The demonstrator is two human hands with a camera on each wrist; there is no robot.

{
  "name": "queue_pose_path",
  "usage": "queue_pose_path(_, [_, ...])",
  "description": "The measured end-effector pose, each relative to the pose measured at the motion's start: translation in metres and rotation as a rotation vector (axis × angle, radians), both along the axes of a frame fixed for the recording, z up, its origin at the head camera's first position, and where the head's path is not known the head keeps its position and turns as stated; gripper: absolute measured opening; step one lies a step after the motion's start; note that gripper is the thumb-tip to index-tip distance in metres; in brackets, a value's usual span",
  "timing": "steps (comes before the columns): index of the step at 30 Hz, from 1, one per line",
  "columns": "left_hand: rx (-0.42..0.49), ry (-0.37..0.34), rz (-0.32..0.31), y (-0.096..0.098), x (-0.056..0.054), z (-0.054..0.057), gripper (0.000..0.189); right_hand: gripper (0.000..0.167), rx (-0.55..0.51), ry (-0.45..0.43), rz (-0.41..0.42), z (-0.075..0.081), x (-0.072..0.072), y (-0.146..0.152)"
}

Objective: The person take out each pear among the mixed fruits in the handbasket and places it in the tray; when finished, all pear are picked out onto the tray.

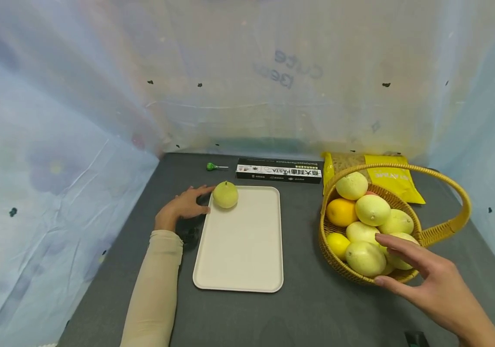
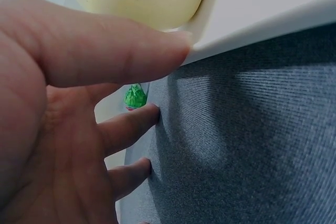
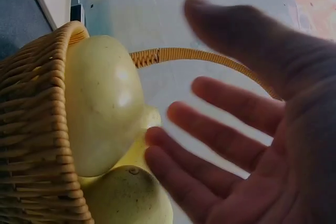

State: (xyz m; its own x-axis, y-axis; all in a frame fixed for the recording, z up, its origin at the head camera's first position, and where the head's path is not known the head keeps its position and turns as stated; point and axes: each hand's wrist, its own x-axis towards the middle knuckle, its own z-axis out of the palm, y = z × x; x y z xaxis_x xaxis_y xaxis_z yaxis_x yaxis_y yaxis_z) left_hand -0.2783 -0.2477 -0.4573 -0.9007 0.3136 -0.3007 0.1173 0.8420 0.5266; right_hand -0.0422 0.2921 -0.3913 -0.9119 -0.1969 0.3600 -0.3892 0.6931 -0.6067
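Note:
Near the top left corner of a cream tray sits a round yellow-green fruit with a short stem. The left hand is beside that corner, fingers extended; in the left wrist view its thumb lies by the tray's rim, just in front of the fruit. Whether it touches either is unclear. On the right, the right hand is held over the near edge of a wicker basket, thumb and fingers apart, holding nothing. Several pale yellow melons fill the basket, with an orange and a yellow fruit.
Behind the tray lies a black pasta box, with a green-wrapped lollipop to its left. A yellow bag lies behind the basket, whose handle arches up and rightward. A dark object shows at the front edge.

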Motion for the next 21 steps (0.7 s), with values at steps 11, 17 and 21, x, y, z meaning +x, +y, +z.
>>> queue_pose_path(11, [0.005,0.004,0.002,-0.002,0.001,0.002,0.081,0.070,0.361,-0.101,-0.081,-0.001,-0.023,-0.020])
queue_pose_path(17, [-0.001,0.006,-0.005,-0.002,0.001,0.002,0.081,0.074,0.390,-0.225,-0.037,0.004,-0.036,-0.033])
queue_pose_path(21, [-0.005,0.002,-0.007,-0.002,0.001,0.002,0.081,0.076,0.375,-0.227,-0.014,0.001,-0.037,-0.034])
